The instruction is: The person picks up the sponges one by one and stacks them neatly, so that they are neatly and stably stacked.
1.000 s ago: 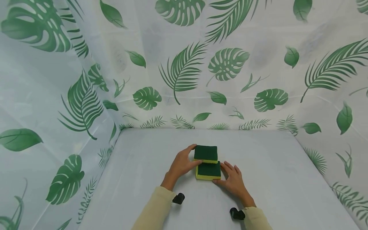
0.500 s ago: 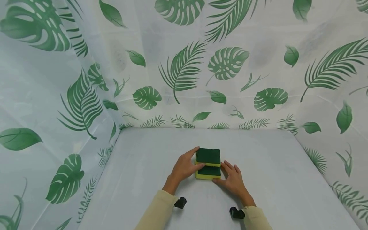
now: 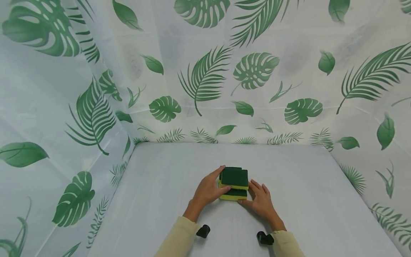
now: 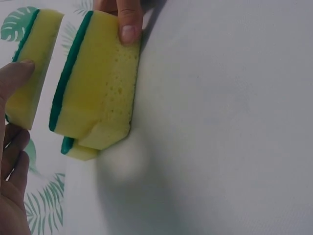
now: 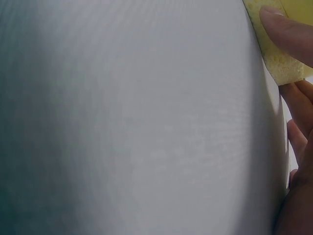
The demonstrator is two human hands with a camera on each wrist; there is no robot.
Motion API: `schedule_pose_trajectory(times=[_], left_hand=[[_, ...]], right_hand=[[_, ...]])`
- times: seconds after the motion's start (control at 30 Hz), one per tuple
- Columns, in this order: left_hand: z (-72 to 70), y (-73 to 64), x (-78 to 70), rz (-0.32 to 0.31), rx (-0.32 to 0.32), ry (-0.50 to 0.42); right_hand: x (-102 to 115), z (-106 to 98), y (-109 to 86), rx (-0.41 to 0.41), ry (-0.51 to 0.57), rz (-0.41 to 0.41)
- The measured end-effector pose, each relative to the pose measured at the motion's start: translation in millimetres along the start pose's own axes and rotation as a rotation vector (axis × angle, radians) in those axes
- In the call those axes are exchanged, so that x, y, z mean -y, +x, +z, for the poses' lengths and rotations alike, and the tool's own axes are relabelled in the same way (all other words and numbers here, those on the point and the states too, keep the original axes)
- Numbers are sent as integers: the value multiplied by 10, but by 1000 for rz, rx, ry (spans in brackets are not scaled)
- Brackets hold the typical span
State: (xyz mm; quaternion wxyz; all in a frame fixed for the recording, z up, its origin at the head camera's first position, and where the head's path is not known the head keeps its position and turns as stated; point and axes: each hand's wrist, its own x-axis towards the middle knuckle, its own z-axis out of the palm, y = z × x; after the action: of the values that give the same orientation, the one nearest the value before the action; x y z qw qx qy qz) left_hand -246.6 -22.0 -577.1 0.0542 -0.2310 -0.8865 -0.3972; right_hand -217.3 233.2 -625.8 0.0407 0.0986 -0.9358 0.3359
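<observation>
My left hand (image 3: 205, 192) grips a green-and-yellow scouring sponge (image 3: 235, 177) by its left end, thumb at the near edge. In the left wrist view that sponge (image 4: 41, 58) hangs apart from a lower sponge (image 4: 100, 73), with a gap between them. The lower sponge lies on the table, green side up, partly covered in the head view. My right hand (image 3: 261, 204) holds its right end, thumb (image 5: 286, 32) on the near side and fingers around the far corner. Behind it shows the end of another sponge (image 4: 83, 152), mostly hidden.
A white table surface (image 3: 160, 171) surrounds the sponges. Leaf-printed white sheets (image 3: 208, 125) form the back and side walls. Small black devices (image 3: 203, 231) sit at both wrists, next to the light yellow sleeves (image 3: 178, 237).
My left hand has brought its sponge toward me and slightly right, so it covers more of the lower sponge. A dark green edge now shows behind it. The right hand stays still.
</observation>
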Motion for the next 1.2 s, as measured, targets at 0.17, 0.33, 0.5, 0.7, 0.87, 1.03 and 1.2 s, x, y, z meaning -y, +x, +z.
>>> schedule_pose_trajectory(times=[0.17, 0.33, 0.5, 0.7, 0.87, 1.03, 1.2], left_hand=[[28, -43, -10, 14, -9, 0], [59, -74, -6, 39, -25, -9], [82, -92, 2, 55, -39, -24], [101, -112, 2, 43, -41, -31], [118, -140, 7, 49, -48, -24], [141, -162, 28, 60, -47, -6], [166, -166, 41, 54, -45, -1]], right_hand=[[-5, 7, -6, -12, 2, -14], [-7, 12, -5, -20, 6, -16], [-9, 16, -4, -14, 9, -3], [-20, 20, 0, -13, 2, -6], [-27, 27, -1, -25, 3, -20], [-38, 35, -5, -29, 14, -24], [-54, 49, 1, -33, 13, -26]])
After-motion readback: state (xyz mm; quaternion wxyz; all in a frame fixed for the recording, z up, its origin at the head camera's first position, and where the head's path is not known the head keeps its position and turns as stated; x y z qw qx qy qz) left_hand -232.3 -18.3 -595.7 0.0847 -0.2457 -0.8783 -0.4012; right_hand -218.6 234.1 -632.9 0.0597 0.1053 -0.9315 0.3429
